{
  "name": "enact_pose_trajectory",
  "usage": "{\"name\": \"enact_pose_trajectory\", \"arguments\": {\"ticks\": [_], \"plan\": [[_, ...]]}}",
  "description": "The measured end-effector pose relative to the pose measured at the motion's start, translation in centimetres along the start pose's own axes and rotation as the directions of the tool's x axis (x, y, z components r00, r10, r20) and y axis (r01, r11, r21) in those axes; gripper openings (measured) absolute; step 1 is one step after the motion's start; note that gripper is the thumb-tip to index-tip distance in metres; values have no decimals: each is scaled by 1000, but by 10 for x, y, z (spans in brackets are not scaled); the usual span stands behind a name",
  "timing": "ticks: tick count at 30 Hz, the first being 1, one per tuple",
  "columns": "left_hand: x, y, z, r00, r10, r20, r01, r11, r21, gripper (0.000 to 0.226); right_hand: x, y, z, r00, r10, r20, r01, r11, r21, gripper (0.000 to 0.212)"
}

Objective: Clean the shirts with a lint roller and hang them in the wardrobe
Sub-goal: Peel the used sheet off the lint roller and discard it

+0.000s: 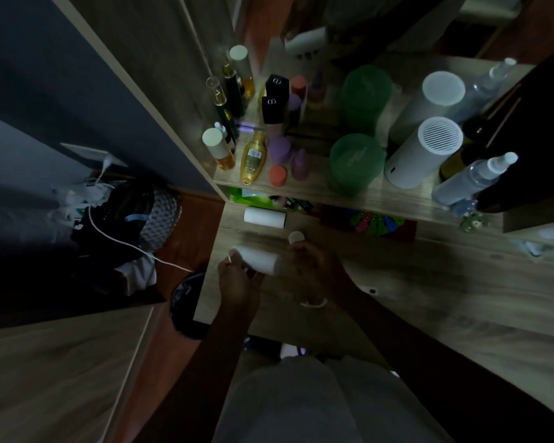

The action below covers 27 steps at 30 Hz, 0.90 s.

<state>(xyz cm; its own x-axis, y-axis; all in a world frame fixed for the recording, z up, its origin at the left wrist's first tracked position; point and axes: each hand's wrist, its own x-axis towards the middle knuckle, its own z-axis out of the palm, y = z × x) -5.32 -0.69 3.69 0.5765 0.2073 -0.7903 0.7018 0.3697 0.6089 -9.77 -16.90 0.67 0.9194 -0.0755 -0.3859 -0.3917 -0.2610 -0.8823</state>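
The scene is dim. Both hands meet over the wooden desk (pixel 429 298), at the centre of the view. The left hand (pixel 237 282) is closed around the near end of a white lint roller (pixel 259 259), which lies roughly level, its length running from nine o'clock toward three. The right hand (pixel 314 263), at the roller's three o'clock end, curls against it; a round white cap (pixel 296 237) shows just above the knuckles, though whether the fingers pinch it cannot be told. A spare white roll (pixel 264 216) lies on the desk at twelve o'clock from the hands, apart from them. Bottles crowd the raised shelf (pixel 381 196) beyond. No shirt can be made out.
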Motion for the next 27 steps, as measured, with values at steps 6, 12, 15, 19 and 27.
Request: {"name": "enact_pose_trajectory", "arguments": {"ticks": [6,12,15,19,27], "plan": [[-7,-1,0,997,55,58,-53,997,-48,49,-12,-9,14,998,-56,7,56,998,1,49],[-10,1,-1,993,112,47,-108,990,-95,43,-14,-9,18,994,-77,-82,77,997,-9,50],[-12,-1,-1,992,117,42,-113,990,-88,42,-13,-7,17,992,-74,-98,69,996,-55,43],[-13,-6,0,988,148,31,-146,987,-61,42,-14,-7,12,993,-71,-99,66,996,-54,34],[-9,1,11,985,156,-73,-167,970,-176,41,-6,9,-10,996,67,-58,-65,997,32,15]]}}
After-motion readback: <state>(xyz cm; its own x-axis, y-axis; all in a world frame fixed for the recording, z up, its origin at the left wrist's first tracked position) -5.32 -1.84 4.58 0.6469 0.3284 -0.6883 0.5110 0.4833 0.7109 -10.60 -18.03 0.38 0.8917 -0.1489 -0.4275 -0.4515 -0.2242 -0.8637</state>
